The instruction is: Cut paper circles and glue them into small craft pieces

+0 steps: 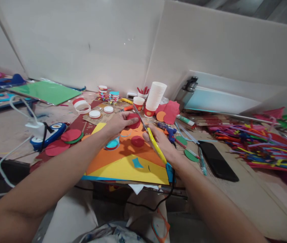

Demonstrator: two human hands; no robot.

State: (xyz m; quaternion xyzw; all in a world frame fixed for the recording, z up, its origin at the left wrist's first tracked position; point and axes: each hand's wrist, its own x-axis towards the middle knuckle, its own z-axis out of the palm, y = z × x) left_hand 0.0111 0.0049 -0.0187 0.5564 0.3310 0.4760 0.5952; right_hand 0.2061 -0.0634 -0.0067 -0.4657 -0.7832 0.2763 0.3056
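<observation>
My left hand [119, 123] pinches a red paper piece [134, 120] above the orange sheet [123, 148]. My right hand [160, 141] grips yellow-handled scissors [153, 140], their blades [138, 114] reaching up to the red piece's right edge. A red paper circle [137, 140] and a blue-rimmed circle [112, 144] lie on the orange sheet between my hands. Under the orange sheet lies a yellow sheet [128, 170] with a small blue scrap [137, 163].
A stack of white cups [156, 96], a red-banded cup [138, 103], white lids [94, 114], red paper circles [62, 141], a green sheet [46, 91], a glue stick [185, 120], a black phone [216, 160] and a heap of coloured pipe cleaners [260, 145] crowd the table.
</observation>
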